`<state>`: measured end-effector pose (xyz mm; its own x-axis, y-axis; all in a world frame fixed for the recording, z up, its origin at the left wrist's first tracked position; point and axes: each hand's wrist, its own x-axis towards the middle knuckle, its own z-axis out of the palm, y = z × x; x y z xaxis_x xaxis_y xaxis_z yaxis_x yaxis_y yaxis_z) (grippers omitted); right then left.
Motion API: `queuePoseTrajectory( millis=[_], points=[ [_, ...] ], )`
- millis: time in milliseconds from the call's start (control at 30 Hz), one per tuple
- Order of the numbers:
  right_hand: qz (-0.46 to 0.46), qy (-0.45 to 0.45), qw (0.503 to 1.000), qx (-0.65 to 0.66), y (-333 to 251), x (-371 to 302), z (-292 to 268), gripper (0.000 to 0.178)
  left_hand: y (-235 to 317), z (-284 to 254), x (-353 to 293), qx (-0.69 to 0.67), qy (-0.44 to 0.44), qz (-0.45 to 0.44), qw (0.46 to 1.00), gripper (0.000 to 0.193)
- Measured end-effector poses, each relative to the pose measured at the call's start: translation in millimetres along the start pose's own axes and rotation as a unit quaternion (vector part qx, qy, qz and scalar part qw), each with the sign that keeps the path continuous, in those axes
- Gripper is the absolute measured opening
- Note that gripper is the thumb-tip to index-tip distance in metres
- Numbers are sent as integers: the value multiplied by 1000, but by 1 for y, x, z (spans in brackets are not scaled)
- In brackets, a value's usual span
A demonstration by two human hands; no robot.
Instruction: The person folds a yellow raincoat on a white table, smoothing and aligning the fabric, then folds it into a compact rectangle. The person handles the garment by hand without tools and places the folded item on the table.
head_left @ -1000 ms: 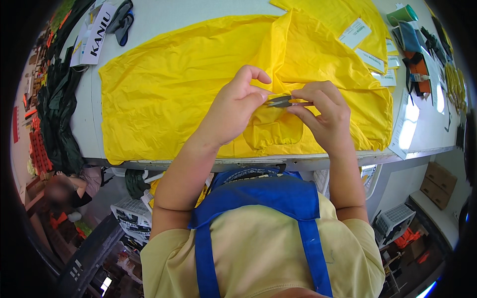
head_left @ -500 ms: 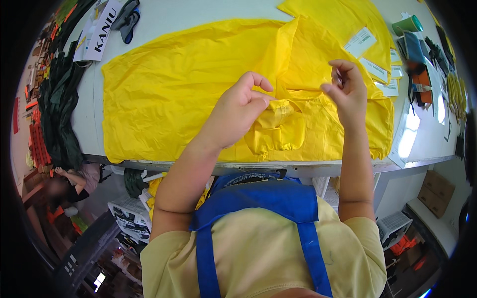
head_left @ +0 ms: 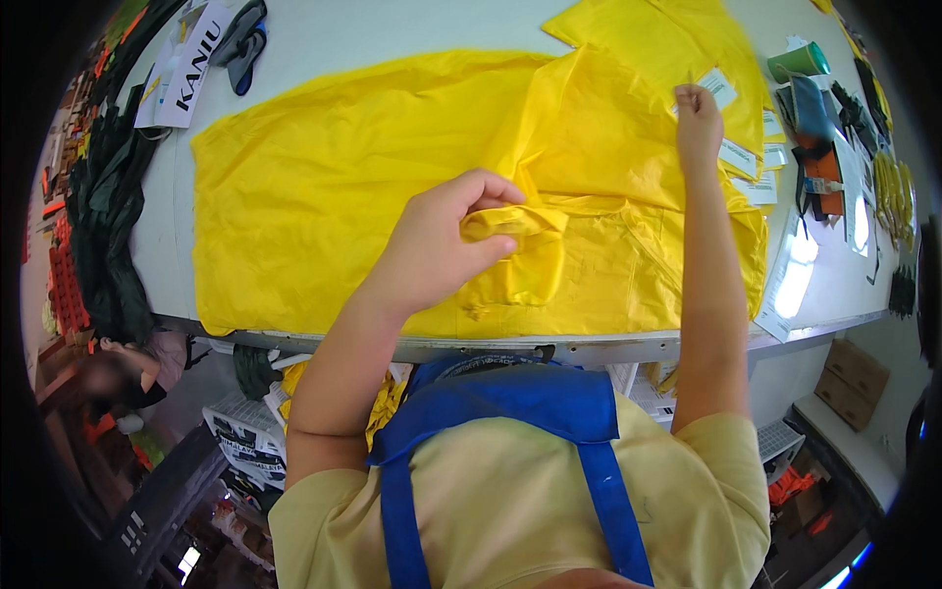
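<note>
A large yellow garment [head_left: 324,196] of thin smooth fabric lies spread across the white table. My left hand [head_left: 442,231] is closed on a gathered fold of it near the table's front edge, the fabric bunched between thumb and fingers. My right hand [head_left: 698,113] is raised over the garment's far right part, its fingers pinched together. Something thin seems to stick up from that pinch, too small to name. Right beside it are several white printed labels [head_left: 738,157] on the yellow fabric.
Grey-blue scissors or clips [head_left: 242,49] and a white sign [head_left: 201,64] stand far left, beside dark green cloth [head_left: 113,211]. At right are a green cup [head_left: 800,61] and an orange box [head_left: 826,182]. A person [head_left: 132,378] is at lower left.
My right hand has moved up and away toward the labels, its fingers closing into a pinch. My left hand has shifted slightly left and closed round the gathered fabric.
</note>
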<state>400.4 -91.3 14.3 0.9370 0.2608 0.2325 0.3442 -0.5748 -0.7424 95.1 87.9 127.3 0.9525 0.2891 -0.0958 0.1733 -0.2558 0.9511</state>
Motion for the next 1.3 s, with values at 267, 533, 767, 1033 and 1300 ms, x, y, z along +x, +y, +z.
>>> queuePoseTrajectory(
  millis=[267,533,767,1033,1300],
  points=[
    [-115,-360,922,78,-48,-35,24,80,-31,-23,-5,192,233,162,939,26],
    [-31,-250,877,410,-133,-140,75,30,-36,-8,-19,244,186,328,893,28],
    [20,-281,863,418,-146,-143,83,37,-102,-14,-7,134,296,61,944,40],
    [-75,-215,945,-233,0,-89,71,35,-181,-106,10,-6,330,-147,932,25],
    [96,-197,976,-11,50,-18,-35,16,-224,-139,26,-135,253,-289,913,35]
  ],
)
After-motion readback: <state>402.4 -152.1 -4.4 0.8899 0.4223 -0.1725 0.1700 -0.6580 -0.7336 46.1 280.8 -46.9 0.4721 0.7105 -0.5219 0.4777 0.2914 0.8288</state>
